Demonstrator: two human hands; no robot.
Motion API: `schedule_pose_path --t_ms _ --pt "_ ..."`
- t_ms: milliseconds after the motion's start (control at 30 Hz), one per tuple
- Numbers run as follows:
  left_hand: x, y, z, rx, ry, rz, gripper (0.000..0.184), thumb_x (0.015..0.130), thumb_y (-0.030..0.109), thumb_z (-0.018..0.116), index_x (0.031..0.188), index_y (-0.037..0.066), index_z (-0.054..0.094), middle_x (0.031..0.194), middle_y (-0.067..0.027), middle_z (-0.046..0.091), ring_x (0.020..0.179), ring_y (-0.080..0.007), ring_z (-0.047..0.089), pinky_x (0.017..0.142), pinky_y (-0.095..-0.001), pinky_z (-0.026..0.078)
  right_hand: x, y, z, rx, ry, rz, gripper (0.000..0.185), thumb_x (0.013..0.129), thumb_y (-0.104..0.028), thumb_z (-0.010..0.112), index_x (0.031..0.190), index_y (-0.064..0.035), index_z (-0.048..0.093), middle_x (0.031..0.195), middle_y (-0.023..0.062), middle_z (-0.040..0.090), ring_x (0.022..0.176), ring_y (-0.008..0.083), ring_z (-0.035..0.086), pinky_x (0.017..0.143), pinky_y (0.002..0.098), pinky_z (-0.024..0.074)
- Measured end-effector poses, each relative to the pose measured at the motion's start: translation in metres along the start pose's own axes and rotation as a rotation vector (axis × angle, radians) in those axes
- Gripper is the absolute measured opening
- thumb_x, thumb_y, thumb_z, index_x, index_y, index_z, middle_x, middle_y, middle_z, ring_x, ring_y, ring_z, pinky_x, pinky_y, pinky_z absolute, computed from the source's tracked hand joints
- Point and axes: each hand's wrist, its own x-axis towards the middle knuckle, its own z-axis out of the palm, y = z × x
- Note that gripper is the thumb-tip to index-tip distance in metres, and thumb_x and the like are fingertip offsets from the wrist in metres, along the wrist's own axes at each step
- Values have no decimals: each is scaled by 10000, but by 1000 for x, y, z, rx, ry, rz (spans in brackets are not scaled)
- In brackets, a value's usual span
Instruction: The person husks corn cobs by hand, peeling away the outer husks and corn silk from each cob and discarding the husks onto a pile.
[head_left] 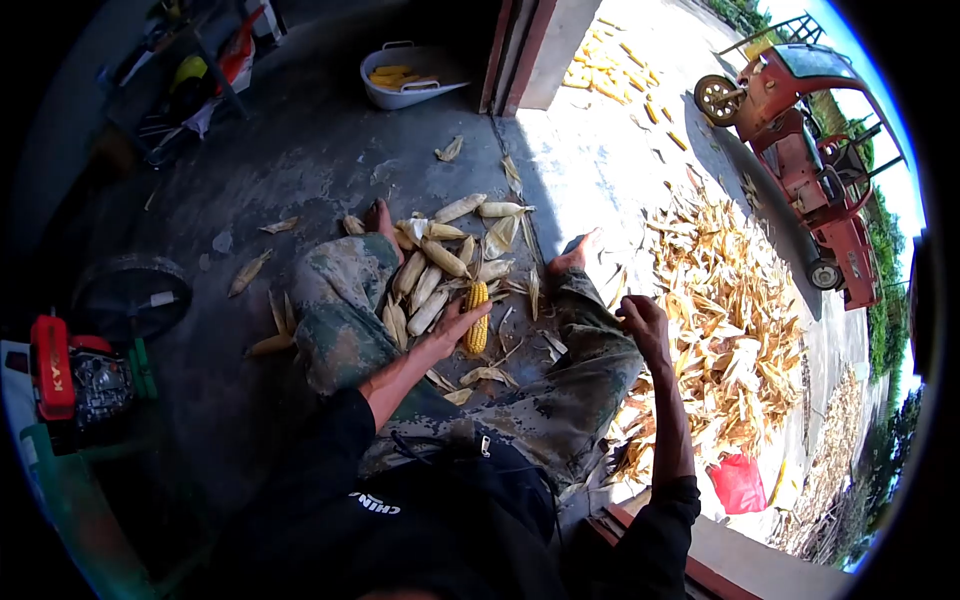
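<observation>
A husked yellow corn cob (pixel 477 318) stands roughly upright between my legs, with my left hand (pixel 452 328) wrapped around its left side. Over my right knee is my right hand (pixel 640 318), its fingers curled in; whatever it may hold is hidden. Beyond the left hand lies a pile of unhusked corn ears (pixel 428 285) on the floor between my feet. Loose bits of husk (pixel 487 376) are scattered close to the held cob.
A large heap of husks (pixel 730 340) lies to the right. Husked cobs (pixel 615 65) are spread outside, near a red three-wheeler (pixel 800 150). A white tub (pixel 415 92) with cobs is beyond the pile. A red engine machine (pixel 75 375) stands at left.
</observation>
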Motion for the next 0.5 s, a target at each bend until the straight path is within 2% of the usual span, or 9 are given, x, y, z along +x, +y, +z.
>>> schedule_pose_path --t_ms 100,133,167,233,333,367,400,467,500 --pt "-6 -9 -1 38 -12 -12 575 890 354 702 1331 72 463 1144 -52 579 1004 -155 594 815 -318 504 10 16 141 86 -513 -98 549 895 -273 702 1298 43 502 1176 142 632 1062 200 608 897 311 492" --pt "-6 -12 -5 75 -8 -8 606 892 358 700 1361 77 441 1193 -58 564 1043 -162 583 836 -326 501 3 19 182 234 -695 46 618 893 -242 705 1364 35 416 1269 162 582 1137 215 577 958 327 467" --pt "-4 -21 -12 66 -11 -58 639 882 381 705 1371 72 433 1212 -62 565 1057 -163 580 856 -335 495 -2 23 217 265 -792 -64 650 892 -217 704 1385 32 362 1269 159 571 1119 218 584 945 328 477" --pt "-4 -25 -20 213 99 -170 633 869 441 696 1328 56 490 1174 -74 584 1011 -173 595 831 -331 500 -5 62 272 477 -721 20 577 902 -200 685 1351 15 392 1177 105 590 1034 184 602 883 317 504" --pt "-11 -17 -12 186 13 -324 582 875 459 675 1274 54 550 1085 -77 616 938 -185 606 780 -319 500 -17 81 288 619 -560 205 485 943 -363 598 1256 -18 463 1041 75 595 881 150 606 713 292 520" --pt "-4 -35 -9 354 89 -162 567 873 444 678 1277 66 555 1067 -79 619 905 -189 602 755 -310 492 -15 98 290 636 -560 270 455 952 -427 553 1186 -41 499 931 62 587 770 140 586 614 272 491" --pt "15 -67 -15 446 90 -38 594 864 436 687 1285 42 545 1100 -106 620 955 -209 604 792 -322 497 -20 94 278 837 -610 556 390 958 -414 535 1129 -63 519 818 39 561 664 136 544 550 264 445" --pt "24 -86 -9 668 183 120 637 847 420 706 1291 -1 530 1164 -155 617 1044 -245 603 858 -342 501 -2 152 272 1052 -734 775 264 960 -294 521 1114 -80 506 908 36 536 807 181 546 709 356 482" --pt "18 -62 -5 587 61 -19 654 837 404 720 1281 -32 521 1227 -198 586 1108 -283 588 907 -356 491 9 180 268 531 -711 270 291 947 -337 511 1103 -92 506 901 33 532 800 171 536 687 353 469"
